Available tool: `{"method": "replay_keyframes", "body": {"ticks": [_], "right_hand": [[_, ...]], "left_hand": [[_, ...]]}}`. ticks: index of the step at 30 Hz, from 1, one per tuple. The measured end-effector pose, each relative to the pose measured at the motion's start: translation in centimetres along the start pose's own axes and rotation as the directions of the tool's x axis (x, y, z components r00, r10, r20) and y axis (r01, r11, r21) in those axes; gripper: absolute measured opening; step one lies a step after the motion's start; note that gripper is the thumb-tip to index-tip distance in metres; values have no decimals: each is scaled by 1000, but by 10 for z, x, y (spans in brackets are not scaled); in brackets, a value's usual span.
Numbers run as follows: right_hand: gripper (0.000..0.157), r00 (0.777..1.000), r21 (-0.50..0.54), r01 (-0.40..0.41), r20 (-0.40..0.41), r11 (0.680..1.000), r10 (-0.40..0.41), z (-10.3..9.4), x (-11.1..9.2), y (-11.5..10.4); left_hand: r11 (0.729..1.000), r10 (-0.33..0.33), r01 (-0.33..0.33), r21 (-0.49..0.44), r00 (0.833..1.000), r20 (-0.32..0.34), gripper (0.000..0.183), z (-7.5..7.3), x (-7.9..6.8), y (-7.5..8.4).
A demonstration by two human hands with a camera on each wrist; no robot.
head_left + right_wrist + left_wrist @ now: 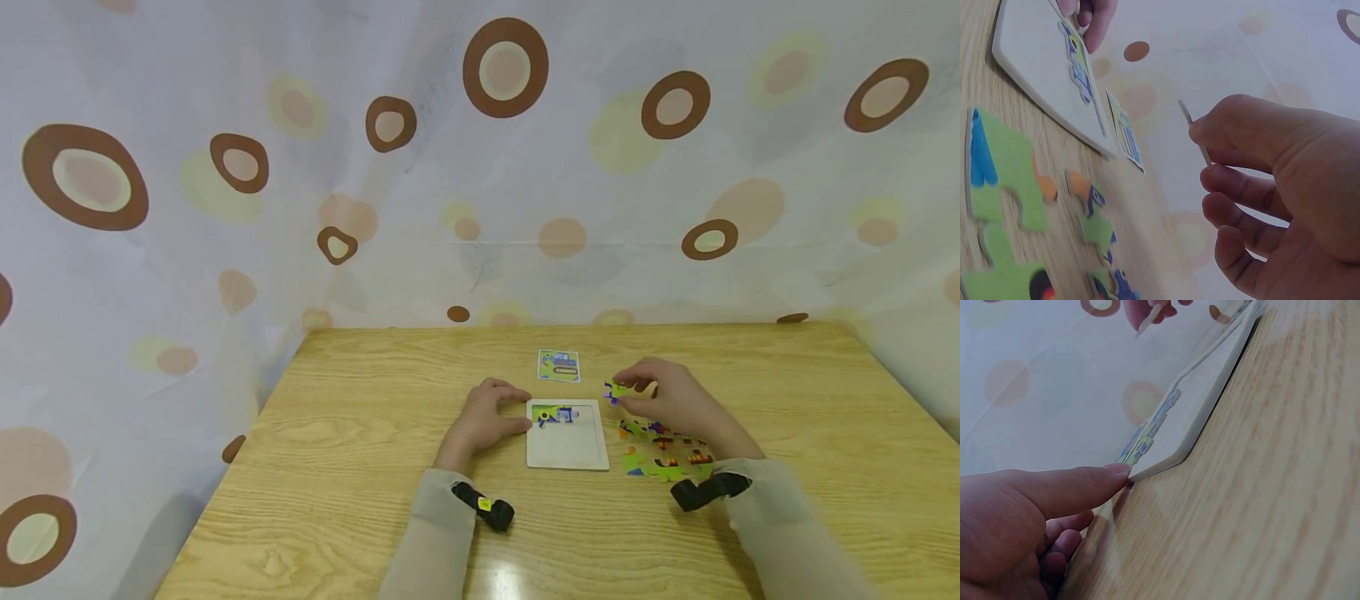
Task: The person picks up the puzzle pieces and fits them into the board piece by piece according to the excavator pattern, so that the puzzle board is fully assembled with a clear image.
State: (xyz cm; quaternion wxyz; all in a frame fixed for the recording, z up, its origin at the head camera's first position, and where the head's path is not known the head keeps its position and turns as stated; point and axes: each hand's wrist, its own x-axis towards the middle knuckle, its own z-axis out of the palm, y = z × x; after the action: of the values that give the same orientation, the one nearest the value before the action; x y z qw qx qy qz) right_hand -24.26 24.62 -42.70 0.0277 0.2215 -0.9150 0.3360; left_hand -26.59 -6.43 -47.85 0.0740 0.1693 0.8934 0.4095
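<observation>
A white puzzle tray (566,446) lies flat on the table, with a few joined pieces (555,414) along its far left side. At its far left corner, the left hand (487,417) holds the edge with thumb and index finger. In the left wrist view, the thumb (1094,484) lies right at the rim. Just right of the tray, the right hand (663,392) pinches a green and purple puzzle piece (613,392) between thumb and fingertips, held above the table. The right wrist view shows this piece (1186,112) edge-on.
Several loose puzzle pieces (663,467) lie right of the tray, partly under the right forearm. Beyond the tray lies a small picture card (558,365) of a blue vehicle. A patterned cloth (525,275) hangs behind the wooden table (360,433).
</observation>
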Motion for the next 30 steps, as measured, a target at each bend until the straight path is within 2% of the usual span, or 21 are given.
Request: {"method": "replay_keyframes", "body": {"ticks": [7,13,30], "right_hand": [[28,999,20,15,45,1000,-16,8,10,-10],[26,997,44,-14,81,999,10,17,17,-13],[20,989,64,-45,147,997,35,36,24,-9]], "left_hand": [[1000,10,-10,12,1000,-1,37,0,0,-1],[1000,5,-5,9,1000,-3,37,0,0,-1],[1000,2,-2,13,1000,0,37,-1,1,-2]]}}
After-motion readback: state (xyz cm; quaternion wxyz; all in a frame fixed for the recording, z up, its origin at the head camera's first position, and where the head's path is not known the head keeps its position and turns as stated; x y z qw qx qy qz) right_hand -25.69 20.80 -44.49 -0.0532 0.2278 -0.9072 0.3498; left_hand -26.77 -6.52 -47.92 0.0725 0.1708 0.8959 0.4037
